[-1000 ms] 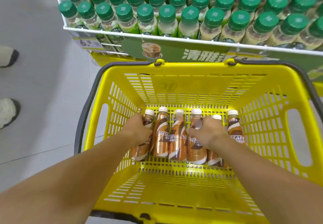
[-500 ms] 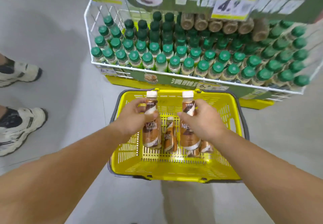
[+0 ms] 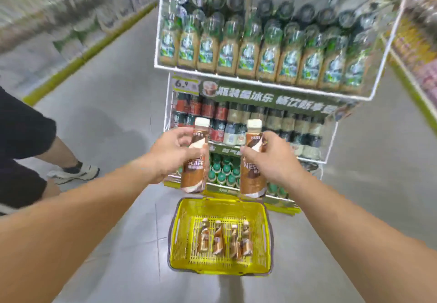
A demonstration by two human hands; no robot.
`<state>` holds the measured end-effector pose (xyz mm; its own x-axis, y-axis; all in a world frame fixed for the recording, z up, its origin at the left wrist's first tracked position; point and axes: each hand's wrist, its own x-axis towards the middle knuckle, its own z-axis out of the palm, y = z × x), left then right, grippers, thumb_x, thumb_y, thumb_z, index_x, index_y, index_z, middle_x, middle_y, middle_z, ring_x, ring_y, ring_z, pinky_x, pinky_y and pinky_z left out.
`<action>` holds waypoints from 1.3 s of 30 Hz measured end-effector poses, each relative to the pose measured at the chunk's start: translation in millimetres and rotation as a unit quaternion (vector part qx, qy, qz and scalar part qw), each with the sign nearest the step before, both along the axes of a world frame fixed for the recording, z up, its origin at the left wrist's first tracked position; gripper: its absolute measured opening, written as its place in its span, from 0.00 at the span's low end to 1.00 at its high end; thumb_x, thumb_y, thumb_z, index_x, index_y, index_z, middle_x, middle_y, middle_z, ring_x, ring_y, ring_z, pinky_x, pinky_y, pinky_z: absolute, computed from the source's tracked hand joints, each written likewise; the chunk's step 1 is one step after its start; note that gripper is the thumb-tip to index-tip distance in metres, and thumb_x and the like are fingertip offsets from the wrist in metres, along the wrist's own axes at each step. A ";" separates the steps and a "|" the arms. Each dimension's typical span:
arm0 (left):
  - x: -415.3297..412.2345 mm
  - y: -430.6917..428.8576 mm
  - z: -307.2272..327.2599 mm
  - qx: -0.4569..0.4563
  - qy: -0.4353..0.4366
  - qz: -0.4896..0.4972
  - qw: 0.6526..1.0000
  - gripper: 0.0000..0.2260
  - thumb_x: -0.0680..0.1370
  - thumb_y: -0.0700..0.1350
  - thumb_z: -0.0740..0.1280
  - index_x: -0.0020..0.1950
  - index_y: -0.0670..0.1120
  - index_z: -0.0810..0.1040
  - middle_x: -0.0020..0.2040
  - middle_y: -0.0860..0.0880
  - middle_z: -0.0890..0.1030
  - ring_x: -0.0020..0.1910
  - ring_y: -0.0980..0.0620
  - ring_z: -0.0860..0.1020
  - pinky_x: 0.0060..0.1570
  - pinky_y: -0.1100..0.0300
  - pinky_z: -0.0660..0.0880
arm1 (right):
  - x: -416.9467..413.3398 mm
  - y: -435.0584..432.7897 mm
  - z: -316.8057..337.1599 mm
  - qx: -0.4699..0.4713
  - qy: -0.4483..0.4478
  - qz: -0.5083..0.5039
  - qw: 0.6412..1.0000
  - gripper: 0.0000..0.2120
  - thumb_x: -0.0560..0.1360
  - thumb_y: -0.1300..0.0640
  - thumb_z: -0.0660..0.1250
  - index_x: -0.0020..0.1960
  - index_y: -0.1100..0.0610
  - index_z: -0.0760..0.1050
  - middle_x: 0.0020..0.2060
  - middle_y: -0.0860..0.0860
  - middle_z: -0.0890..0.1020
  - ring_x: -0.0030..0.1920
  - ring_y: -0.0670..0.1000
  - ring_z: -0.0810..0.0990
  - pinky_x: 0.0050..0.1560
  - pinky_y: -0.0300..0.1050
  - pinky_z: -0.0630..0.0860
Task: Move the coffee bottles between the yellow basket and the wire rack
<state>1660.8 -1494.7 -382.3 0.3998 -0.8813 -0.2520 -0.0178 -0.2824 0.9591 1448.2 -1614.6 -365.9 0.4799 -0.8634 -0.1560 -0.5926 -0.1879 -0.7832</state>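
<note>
A: How far along is the task judged to be?

B: Partway, it is judged. At the left edge of the frame a bystander's leg (image 3: 59,146) and sneaker (image 3: 75,172) are seen, well apart from the work. Just left of centre, the left Nescafé bottle (image 3: 195,170) is gripped round its label by the left hand (image 3: 173,155), with fingers and thumb wrapped about it. Just right of centre, the right Nescafé bottle (image 3: 251,170) is gripped in the same way by the right hand (image 3: 274,161). Both are held upright with their white caps up, apart from each other, above the yellow basket (image 3: 176,239) and in front of the wire rack (image 3: 260,82). Neither is set on a tier yet.

A: What is left to be done?

B: The two held bottles are presumably to be shelved, and the rest are to be fetched afterwards.

A: What is held in the containers?

B: The basket is set on the floor at lower centre. In it, four Nescafé bottles (image 3: 218,240) are laid side by side on the bottom. The rack fills the upper centre and right. Its top tier is packed with tan bottles with green labels (image 3: 248,59), and its middle tier is stocked with red, dark and pale bottles (image 3: 208,111). Its low tier, glimpsed between the hands, is filled with green-capped bottles (image 3: 222,172). No free slot can be made out through the blur.
</note>
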 end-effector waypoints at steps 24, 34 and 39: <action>78.1 -39.7 481.9 -0.206 -0.171 0.043 0.963 0.18 0.71 0.37 0.79 0.48 0.57 0.79 0.42 0.60 0.86 0.41 0.64 0.84 0.33 0.70 0.77 | 73.8 -36.2 458.3 -0.140 -0.123 -0.014 0.982 0.36 0.77 0.45 0.69 0.78 0.56 0.60 0.56 0.50 0.77 0.25 0.25 0.73 0.18 0.27 0.66; 100.2 -135.5 491.5 -0.168 -0.214 0.094 0.958 0.34 0.67 0.47 0.82 0.71 0.50 0.75 0.66 0.53 0.78 0.57 0.46 0.83 0.55 0.40 0.80 | 103.7 -127.3 471.4 -0.162 -0.077 0.001 0.984 0.36 0.77 0.42 0.67 0.78 0.57 0.60 0.63 0.53 0.76 0.32 0.40 0.70 0.23 0.29 0.64; 124.8 -172.1 482.9 -0.149 -0.238 0.105 0.954 0.32 0.70 0.45 0.80 0.72 0.49 0.75 0.67 0.52 0.78 0.60 0.43 0.81 0.57 0.39 0.80 | 129.4 -153.9 463.8 -0.168 -0.059 -0.002 0.984 0.37 0.76 0.42 0.68 0.79 0.57 0.59 0.70 0.53 0.74 0.41 0.43 0.76 0.38 0.35 0.69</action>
